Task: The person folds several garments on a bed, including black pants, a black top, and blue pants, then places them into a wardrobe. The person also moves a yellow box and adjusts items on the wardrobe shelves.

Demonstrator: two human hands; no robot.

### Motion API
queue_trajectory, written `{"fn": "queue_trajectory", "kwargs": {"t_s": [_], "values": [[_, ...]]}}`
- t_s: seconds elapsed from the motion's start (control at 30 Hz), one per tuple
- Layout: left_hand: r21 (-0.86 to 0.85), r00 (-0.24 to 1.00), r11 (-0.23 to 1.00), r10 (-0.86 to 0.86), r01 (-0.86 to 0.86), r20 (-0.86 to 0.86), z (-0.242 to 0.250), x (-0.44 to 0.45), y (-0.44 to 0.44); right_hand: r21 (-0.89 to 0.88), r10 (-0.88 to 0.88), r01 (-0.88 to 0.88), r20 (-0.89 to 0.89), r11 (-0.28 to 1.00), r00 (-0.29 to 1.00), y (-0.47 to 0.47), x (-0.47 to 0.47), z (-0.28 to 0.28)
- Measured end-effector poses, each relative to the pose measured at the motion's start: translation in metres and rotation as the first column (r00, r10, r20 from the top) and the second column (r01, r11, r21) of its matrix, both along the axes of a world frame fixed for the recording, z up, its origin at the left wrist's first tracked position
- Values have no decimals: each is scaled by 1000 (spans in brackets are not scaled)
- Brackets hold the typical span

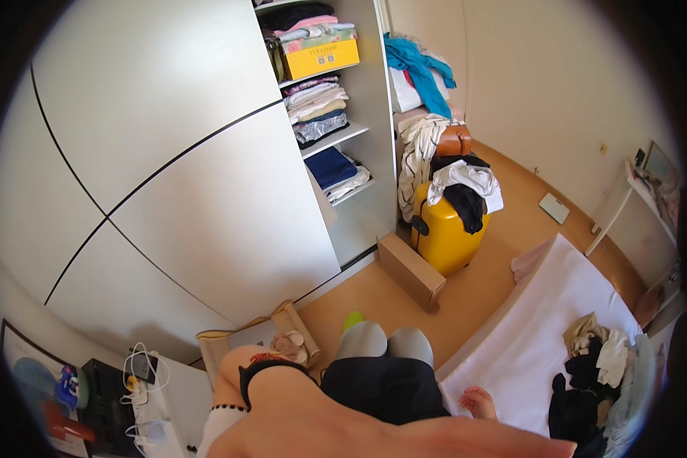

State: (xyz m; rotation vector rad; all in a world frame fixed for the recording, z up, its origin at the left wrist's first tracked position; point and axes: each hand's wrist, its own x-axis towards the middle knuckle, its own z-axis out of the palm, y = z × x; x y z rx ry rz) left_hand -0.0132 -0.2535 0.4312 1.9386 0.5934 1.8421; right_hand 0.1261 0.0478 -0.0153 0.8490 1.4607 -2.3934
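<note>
Very close to the camera, a large blurred bare hand, apparently my left hand point(372, 438), spans the bottom of the picture. A fingertip points right, and I cannot tell whether it holds anything. A dark beaded bracelet point(229, 407) and a black band point(280, 367) show at its left. My right hand point(478, 402) hangs low beside the bed point(526, 332), its fingers loosely curled and apart with nothing in them. Below me are black shorts or a skirt point(383, 386) and grey-clad legs point(360, 343). One green shoe tip point(352, 320) shows on the floor.
A white sliding-door wardrobe point(217, 200) stands ahead, with folded clothes point(318, 106) on its shelves. A cardboard box point(409, 275) and a yellow suitcase point(449, 246) topped with clothes stand beside it. Crumpled clothes point(587, 372) lie on the bed. A white cabinet point(186, 395) bears cables.
</note>
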Motion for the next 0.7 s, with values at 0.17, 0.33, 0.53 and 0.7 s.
{"fn": "queue_trajectory", "kwargs": {"t_s": [0.17,0.33,0.53,0.7], "values": [[43,1000,999,-29,29,5,-8,8,4,-12,-14,14,22,1000,1000,0,6,1],[96,1000,995,-1,-1,16,-14,7,-5,-38,-32,31,-32,999,999,-5,-5,1],[204,996,975,-88,84,10,-13,-2,9,-17,3,-4,-49,1000,999,-7,-8,-9],[-144,998,988,-66,64,-8,-7,0,-14,19,-15,15,3,1000,1000,-1,1,-12]]}}
